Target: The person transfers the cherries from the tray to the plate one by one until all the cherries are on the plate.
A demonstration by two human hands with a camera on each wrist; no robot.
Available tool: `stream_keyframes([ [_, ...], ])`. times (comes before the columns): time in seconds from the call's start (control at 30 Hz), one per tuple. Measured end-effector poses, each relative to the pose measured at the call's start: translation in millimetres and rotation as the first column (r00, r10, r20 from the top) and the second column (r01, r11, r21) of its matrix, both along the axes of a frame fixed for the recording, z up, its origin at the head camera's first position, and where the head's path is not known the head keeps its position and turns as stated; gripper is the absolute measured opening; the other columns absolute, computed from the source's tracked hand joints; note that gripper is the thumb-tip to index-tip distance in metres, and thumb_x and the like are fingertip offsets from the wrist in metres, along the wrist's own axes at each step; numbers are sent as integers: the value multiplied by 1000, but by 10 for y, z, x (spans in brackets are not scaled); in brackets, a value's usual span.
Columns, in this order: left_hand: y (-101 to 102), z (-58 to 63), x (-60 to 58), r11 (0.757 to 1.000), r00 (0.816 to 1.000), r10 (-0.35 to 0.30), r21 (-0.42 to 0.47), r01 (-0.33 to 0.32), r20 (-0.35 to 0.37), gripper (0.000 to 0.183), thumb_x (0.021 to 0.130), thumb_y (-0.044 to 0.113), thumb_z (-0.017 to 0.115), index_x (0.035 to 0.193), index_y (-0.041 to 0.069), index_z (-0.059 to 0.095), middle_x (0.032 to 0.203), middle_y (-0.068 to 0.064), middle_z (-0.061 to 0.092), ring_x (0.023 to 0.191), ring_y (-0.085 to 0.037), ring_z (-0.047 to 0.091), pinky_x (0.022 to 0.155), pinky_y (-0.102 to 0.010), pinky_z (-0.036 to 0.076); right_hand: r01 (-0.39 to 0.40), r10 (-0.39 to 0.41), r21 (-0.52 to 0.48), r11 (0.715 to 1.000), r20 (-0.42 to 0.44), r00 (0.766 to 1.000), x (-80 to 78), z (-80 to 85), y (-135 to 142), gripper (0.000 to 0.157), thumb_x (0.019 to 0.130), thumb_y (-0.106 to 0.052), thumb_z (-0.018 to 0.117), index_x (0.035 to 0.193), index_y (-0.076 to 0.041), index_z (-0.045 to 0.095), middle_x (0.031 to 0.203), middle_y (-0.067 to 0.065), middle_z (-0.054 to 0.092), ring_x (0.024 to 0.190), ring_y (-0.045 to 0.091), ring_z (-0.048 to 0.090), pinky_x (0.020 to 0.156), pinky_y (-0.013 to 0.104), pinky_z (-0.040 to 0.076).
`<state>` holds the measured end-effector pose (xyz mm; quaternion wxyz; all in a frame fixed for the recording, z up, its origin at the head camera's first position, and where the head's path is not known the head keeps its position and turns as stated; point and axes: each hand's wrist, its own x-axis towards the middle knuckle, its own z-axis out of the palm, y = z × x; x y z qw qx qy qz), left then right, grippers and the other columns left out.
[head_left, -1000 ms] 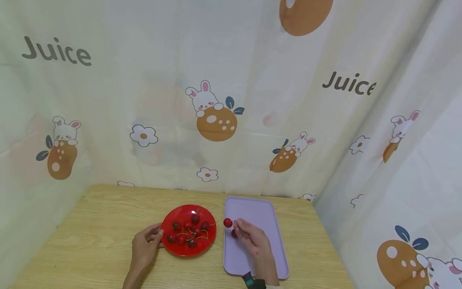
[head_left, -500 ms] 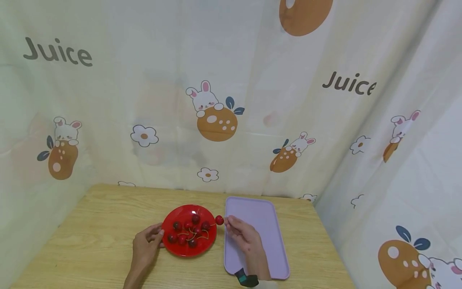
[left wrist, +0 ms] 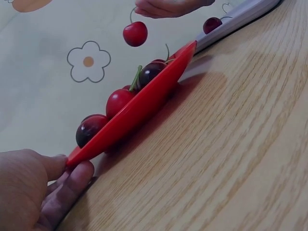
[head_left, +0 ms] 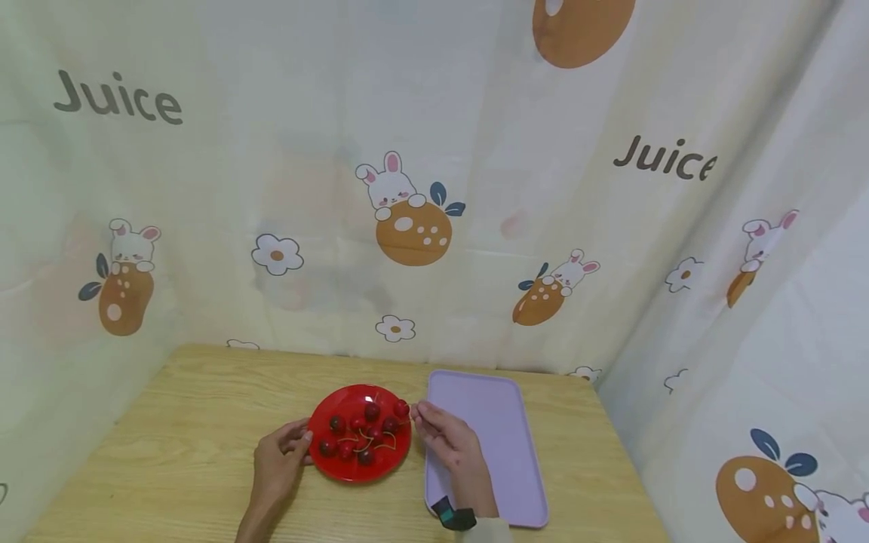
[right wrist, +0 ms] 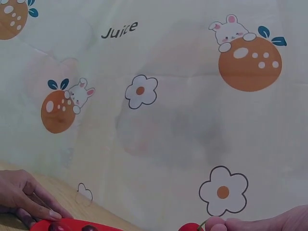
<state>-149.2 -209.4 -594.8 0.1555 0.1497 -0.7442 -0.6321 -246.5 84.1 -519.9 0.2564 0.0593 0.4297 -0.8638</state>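
My left hand grips the left rim of a red plate, thumb on top and fingers beneath. On the plate lie several dark red cherries with thin green stems. My right hand pinches one cherry by its stem, over the plate's right rim. The left wrist view shows this cherry hanging in the air above the plate. Another cherry sits on the purple tray; in the head view my right hand hides it.
The purple tray lies right of the plate on a wooden table. A pale curtain printed with rabbits, fruit and flowers hangs behind the table and along its sides. A dark band circles my right wrist.
My right hand has moved left from over the tray to the plate's right rim, carrying the cherry by its stem. My left hand keeps its grip on the plate. The head view has shifted slightly.
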Motion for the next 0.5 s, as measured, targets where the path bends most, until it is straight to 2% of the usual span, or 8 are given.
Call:
stream_keyframes([
  [0.23,1,-2,-3,1000,1000,8,2,-8,5,34,106,-2,67,139,-8,68,119,-28,74,80,-4,73,69,-29,72,-40,39,-11,999,-45,998,-27,15,-133,28,110,6,53,102,-4,78,91,3,82,86,7,78,85,16,68],
  [0.5,-23,0,4,1000,1000,8,23,-8,7,34,105,-1,69,139,-7,69,121,-28,74,82,-5,73,68,-29,72,-1,1,-27,1000,-9,1000,-53,22,-288,25,108,8,57,99,-2,79,90,6,82,86,11,78,83,19,69],
])
